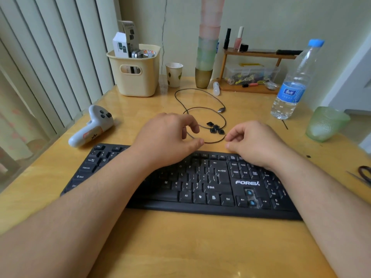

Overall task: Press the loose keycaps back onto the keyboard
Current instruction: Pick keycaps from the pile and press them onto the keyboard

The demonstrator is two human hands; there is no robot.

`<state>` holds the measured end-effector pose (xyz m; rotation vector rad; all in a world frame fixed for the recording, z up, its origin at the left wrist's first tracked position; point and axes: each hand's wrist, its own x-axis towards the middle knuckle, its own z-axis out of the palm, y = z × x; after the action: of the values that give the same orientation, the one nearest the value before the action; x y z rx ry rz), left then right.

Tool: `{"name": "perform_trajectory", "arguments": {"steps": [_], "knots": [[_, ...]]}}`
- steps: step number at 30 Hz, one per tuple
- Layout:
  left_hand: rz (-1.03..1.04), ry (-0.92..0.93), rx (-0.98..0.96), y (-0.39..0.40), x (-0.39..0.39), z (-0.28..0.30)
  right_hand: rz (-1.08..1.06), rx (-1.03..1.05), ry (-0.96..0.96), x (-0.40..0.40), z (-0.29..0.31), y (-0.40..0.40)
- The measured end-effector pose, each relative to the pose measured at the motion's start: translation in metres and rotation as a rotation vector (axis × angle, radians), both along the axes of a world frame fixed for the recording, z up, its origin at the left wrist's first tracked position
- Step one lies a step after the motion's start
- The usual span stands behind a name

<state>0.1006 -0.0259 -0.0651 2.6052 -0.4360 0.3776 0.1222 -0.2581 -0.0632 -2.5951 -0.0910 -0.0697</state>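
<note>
A black keyboard (200,183) lies across the wooden desk in front of me. Two arrow-key places at its lower right show bare blue switches (250,197) without caps. A small heap of loose black keycaps (215,128) sits on the desk just behind the keyboard, inside a loop of its black cable (200,108). My left hand (170,137) hovers over the keyboard's top edge, left of the heap, fingers loosely curled and holding nothing. My right hand (253,143) hovers to the heap's right, fingers loosely curled, also holding nothing.
A white controller (91,127) lies at the left. A cream basket (136,73), paper cup (174,74), stacked cups (206,57) and small wooden shelf (255,71) line the back. A water bottle (295,83) and green glass (325,123) stand at right; scissors (364,175) at the edge.
</note>
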Motion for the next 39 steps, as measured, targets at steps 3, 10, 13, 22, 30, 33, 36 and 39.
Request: {"name": "perform_trajectory", "arguments": {"steps": [3,10,13,22,30,33,36,39], "knots": [[0.012,-0.037,0.038,0.000,-0.001,0.000,-0.008,-0.073,-0.018,0.017,0.012,0.004],[-0.004,-0.037,0.024,-0.002,-0.002,-0.003,0.042,-0.225,-0.042,0.050,0.003,0.030],[-0.015,-0.034,0.018,-0.002,-0.003,-0.003,0.000,-0.280,-0.064,0.051,0.005,0.032],[-0.135,-0.058,-0.205,-0.008,-0.008,-0.001,0.136,0.817,0.239,-0.022,0.016,0.025],[-0.210,-0.087,-0.213,-0.012,-0.011,-0.003,0.157,0.935,0.195,-0.029,0.008,0.016],[-0.213,-0.102,-0.241,-0.010,-0.012,-0.003,0.184,0.936,0.157,-0.031,0.009,0.017],[-0.224,-0.104,-0.254,-0.009,-0.013,-0.002,0.210,0.933,0.126,-0.033,0.009,0.018],[-0.233,-0.107,-0.273,-0.010,-0.014,-0.001,0.226,0.930,0.109,-0.034,0.010,0.018]]}}
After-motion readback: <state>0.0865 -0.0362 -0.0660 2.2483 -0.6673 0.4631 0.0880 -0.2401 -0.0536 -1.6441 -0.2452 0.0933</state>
